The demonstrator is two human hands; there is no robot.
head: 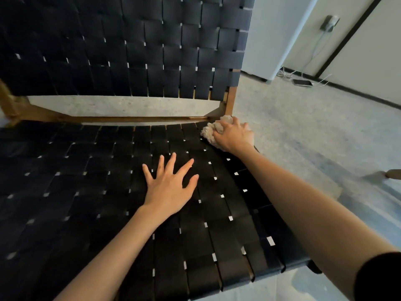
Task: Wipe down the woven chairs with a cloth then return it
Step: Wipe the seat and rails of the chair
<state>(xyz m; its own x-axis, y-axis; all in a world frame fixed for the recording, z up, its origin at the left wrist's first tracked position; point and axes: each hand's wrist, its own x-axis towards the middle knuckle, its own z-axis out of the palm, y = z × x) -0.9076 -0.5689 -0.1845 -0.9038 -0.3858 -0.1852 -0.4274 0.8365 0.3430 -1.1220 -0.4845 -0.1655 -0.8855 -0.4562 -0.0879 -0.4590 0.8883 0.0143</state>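
Cloth (213, 131): pale and bunched into a wad, at the rear right corner of the seat, close against the frame post.
Head view, woven chair (108, 192): broad black straps. The seat fills the lower picture and the backrest (130, 51) rises behind it, with floor showing through the gap between them.
Right hand (235, 135): fingers curled round the cloth, pressing it onto the straps at the seat's outer edge.
Left hand (169, 187): flat on the middle of the seat, fingers straight and spread, holding nothing. It looks to be bracing.
Wooden frame (230, 101): brown rail and post. Whether the cloth touches the post cannot be told.
Floor (303, 131): pale and speckled. A phone (302, 83) and cables lie by the far wall, well apart from the chair.
Step, as judged: the seat is being wiped and the cloth is not yet returned.
Risk, snagging: the cloth's loose pile may catch on strap edges or in the small gaps of the weave when dragged.
Risk, dropping: the wad sits at the seat's edge, so an outward stroke could carry it off onto the floor and dirty it.
Risk, missed patches: a bunched cloth meets little surface, so strips and the corner by the post may go unwiped.
Risk, shifting: weight through the left palm could sag the straps or slide the chair.
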